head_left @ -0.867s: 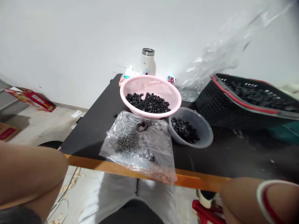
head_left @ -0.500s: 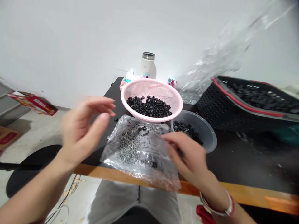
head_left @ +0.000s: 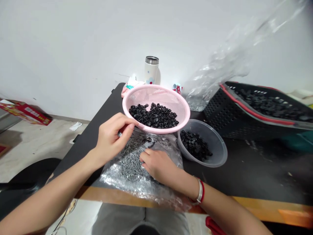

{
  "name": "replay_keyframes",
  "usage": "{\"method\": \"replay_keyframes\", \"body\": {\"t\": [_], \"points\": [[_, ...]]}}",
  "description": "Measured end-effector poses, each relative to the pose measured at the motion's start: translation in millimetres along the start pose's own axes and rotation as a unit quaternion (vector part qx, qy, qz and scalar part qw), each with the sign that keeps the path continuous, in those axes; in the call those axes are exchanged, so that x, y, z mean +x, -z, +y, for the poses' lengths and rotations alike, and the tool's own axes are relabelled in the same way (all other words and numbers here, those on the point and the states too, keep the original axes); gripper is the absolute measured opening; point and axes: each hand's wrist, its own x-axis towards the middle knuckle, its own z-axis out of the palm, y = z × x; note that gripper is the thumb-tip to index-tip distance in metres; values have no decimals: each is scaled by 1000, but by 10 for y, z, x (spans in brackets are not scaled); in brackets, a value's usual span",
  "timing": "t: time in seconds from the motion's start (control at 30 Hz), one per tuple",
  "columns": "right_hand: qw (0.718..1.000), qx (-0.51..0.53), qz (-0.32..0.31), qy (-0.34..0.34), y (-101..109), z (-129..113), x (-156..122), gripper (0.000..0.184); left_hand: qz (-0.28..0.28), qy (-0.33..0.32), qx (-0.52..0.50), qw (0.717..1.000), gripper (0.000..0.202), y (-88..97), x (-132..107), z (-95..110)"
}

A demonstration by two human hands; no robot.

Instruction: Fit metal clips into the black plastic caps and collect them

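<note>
A clear plastic bag (head_left: 127,176) with a heap of small grey metal screws (head_left: 130,161) lies at the table's near edge. My left hand (head_left: 111,138) hovers over the bag's far left corner, its fingers pinched around something small that I cannot make out. My right hand (head_left: 156,164) rests on the bag just right of the screws, fingers curled down against them. Right behind the hands stands a pink mesh basket (head_left: 182,109) holding black caps. A clear plastic bowl (head_left: 218,153) with more black caps sits to its right.
A black crate (head_left: 220,111) of black parts with a red rim stands at the right, a large clear bag (head_left: 220,68) rising behind it. A white flask (head_left: 149,70) stands at the table's far edge. A red carton (head_left: 26,112) lies on the floor at left.
Both hands came up from below the table and moved onto the bag of screws. The left hand, open half a second ago, is now pinched shut near the pink basket.
</note>
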Motion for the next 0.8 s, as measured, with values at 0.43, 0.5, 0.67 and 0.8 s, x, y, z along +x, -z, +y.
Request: {"method": "replay_keyframes", "body": {"t": [0.43,0.5,0.67,0.8], "points": [[997,-9,82,12,323,-6,-264,14,-41,-32,-31,998,17,2,-245,11],[989,23,137,-51,578,191,-447,13,-38,-25,-32,998,16,7,-241,21],[968,-49,-20,-247,896,930,-791,22,-43,-10,-21,999,16,10,-228,54],[953,-54,-161,-250,790,1219,-819,30,-51,-5,-17,999,15,-1,-224,54]]}}
